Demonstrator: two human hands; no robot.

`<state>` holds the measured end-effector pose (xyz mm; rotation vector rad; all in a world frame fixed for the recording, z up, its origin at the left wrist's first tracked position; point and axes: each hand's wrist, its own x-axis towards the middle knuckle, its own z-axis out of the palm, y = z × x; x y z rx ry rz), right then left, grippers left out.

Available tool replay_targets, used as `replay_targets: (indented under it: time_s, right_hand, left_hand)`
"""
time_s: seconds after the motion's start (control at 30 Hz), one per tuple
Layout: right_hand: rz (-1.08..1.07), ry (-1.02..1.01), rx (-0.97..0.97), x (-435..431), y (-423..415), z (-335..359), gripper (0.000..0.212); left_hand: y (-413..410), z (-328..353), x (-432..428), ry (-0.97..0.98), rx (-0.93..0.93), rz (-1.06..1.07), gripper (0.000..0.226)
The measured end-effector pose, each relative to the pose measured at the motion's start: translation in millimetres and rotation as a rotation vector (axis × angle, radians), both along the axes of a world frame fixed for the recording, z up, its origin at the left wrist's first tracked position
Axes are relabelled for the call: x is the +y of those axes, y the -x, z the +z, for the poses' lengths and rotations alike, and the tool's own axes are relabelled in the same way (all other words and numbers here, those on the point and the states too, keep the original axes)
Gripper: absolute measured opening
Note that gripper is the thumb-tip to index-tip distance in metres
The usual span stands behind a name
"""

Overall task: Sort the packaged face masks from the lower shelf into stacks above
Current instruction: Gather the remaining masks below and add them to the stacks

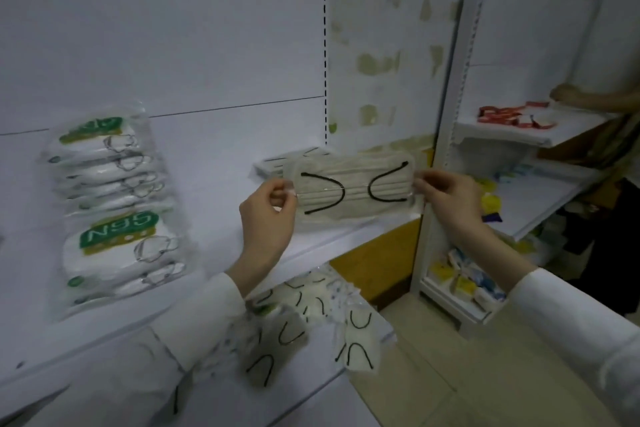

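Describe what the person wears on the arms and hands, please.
Both arms are covered by long white sleeves of plain cloth that end at the wrists. The left sleeve shows folds near its cuff; the right sleeve is the same white. The left hand and the right hand are bare: no gloves, rings or watch can be seen.

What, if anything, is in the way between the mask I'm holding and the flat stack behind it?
Nothing visible. The mask, pinched at its ends by the left hand and right hand, hangs just in front of the flat stack; the N95 packs stand off to the left.
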<state>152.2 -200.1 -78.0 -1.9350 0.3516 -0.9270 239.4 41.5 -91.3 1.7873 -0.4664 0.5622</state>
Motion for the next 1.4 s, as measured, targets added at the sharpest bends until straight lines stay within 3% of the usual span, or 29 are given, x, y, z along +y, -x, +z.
replay_targets:
  time_s: [0.1, 0.27, 0.43, 0.6, 0.73, 1.2, 1.4]
  right_hand:
    - [0.050, 0.003, -0.016, -24, -56, 9, 0.008]
    - [0.167, -0.054, -0.022, -52, -158, 43, 0.020]
    - [0.272, -0.123, 0.120, -65, -251, 65, 0.029]
    - [0.331, -0.045, 0.333, -71, -321, 45, 0.016]
    - [0.408, 0.059, 0.444, -77, -348, 27, 0.012]
    - [0.476, 0.187, 0.431, -84, -381, -2, 0.015]
    - [0.491, 0.292, 0.287, -90, -369, 0, 0.029]
  left_hand:
    - [-43, 13, -18, -0.001, 0.023, 0.068, 0.012]
    - [-116, 62, -44, 0.062, -0.015, 0.279, 0.016]
    - [-194, 75, -43, -0.028, 0.200, 0.401, 0.025]
    - [-229, 44, -45, -0.122, 0.355, 0.452, 0.010]
    - [-245, 22, -51, -0.186, 0.441, 0.468, 0.010]
    - [-242, -4, -63, -0.264, 0.440, 0.522, 0.016]
    - [-218, 2, -55, -0.355, 0.320, 0.581, 0.027]
